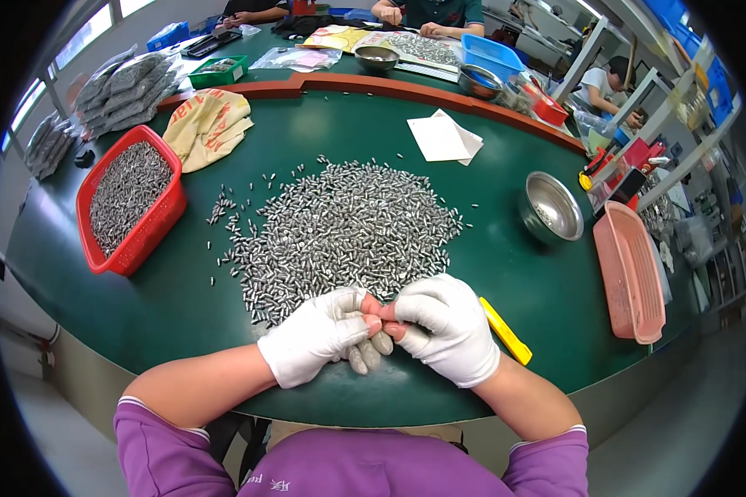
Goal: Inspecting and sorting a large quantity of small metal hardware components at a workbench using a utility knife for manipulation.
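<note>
Both of my hands wear white gloves with the fingertips cut off. My left hand (319, 335) and my right hand (443, 327) meet fingertip to fingertip at the near edge of a big heap of small silver metal pieces (344, 228) on the green table (489, 273). The fingers of both hands are pinched together, and what they hold is too small to make out. A yellow flat tool (506, 331) lies on the table just right of my right wrist.
A red basket (128, 203) full of metal pieces stands at the left, a steel bowl (551, 207) and a pink basket (630, 269) at the right. White papers (443, 137) and a tan cloth (207, 124) lie farther back. Other people sit at the far table.
</note>
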The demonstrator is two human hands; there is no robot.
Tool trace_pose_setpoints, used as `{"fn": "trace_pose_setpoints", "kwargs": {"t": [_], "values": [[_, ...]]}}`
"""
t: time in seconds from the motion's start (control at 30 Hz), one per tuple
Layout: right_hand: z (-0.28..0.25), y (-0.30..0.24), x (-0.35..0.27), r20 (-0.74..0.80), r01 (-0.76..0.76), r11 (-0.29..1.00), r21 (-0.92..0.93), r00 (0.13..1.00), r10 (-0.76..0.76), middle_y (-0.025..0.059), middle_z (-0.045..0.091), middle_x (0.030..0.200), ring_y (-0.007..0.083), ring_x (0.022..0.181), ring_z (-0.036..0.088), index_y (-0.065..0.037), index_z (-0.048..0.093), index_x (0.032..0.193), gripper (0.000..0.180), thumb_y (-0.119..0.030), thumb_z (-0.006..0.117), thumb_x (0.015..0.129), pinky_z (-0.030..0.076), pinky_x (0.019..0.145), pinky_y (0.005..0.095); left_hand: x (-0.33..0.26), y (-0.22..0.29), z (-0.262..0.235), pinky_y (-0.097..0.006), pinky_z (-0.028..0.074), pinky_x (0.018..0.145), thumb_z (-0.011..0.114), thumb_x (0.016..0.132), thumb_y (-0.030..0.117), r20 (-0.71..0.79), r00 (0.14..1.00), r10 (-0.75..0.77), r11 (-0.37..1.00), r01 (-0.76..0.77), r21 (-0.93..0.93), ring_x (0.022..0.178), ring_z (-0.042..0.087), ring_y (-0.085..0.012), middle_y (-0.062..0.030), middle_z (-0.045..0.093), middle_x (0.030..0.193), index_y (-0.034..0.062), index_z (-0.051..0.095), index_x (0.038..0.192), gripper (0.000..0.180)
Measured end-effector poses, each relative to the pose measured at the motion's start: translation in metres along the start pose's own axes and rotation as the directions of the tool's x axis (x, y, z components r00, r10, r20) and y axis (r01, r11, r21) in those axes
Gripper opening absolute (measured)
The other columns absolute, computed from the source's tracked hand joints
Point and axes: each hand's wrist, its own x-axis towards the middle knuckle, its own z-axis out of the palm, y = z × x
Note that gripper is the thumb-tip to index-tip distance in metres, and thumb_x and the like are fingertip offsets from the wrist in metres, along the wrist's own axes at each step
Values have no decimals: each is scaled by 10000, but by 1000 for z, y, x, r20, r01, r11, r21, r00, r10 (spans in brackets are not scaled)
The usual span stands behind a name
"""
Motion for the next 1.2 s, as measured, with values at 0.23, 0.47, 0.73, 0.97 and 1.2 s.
{"fn": "trace_pose_setpoints", "kwargs": {"t": [0.23,0.47,0.73,0.97,1.2], "values": [[0,-1,1,-15,13,1000,7,1000,-13,34,626,812,255,743,599,-121,665,879,167,-136,749,735,480,664,371,0,-1,0,-252,539,648,607,959,224,8,1000,6,1000,-6,-3,722,632,-129,-89,659,915,42,548,1057,214],[0,-2,2,-24,4,1000,17,1000,-3,34,628,800,260,729,596,-121,659,870,165,-139,748,732,478,650,374,0,-1,-1,-253,538,662,596,967,252,33,999,22,1000,-22,-7,743,631,-128,-80,660,932,41,561,1080,242],[0,1,3,-40,44,999,-10,998,-44,53,635,776,257,656,607,-115,642,854,234,-92,797,681,482,597,353,1,-3,-2,-250,537,656,602,963,311,30,999,37,999,-37,17,726,632,-121,-75,668,903,54,572,1042,270],[0,0,2,-47,34,999,-8,998,-34,47,637,776,252,652,605,-124,634,845,247,-90,801,666,474,598,349,0,-2,-1,-249,539,656,604,962,315,31,999,28,1000,-28,-5,723,634,-121,-77,666,899,58,568,1039,270],[0,-1,1,-42,-17,1000,-1,999,17,40,625,798,267,715,587,-117,639,834,161,-143,754,724,473,639,376,0,-2,-1,-246,545,657,615,954,322,31,999,31,999,-30,-29,712,640,-122,-80,665,898,65,552,1025,274]]}}
